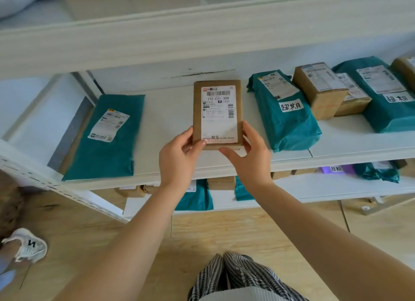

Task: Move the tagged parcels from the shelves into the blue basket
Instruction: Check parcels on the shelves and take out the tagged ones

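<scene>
At frame centre, the left hand (179, 152) and right hand (251, 152) pinch the box (217, 112) by its near corners; it looks stiff and light.

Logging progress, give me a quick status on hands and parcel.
Both hands, left hand and right hand, hold the brown box over the shelf. No handwritten tag visible on it. Basket not in view.
</scene>
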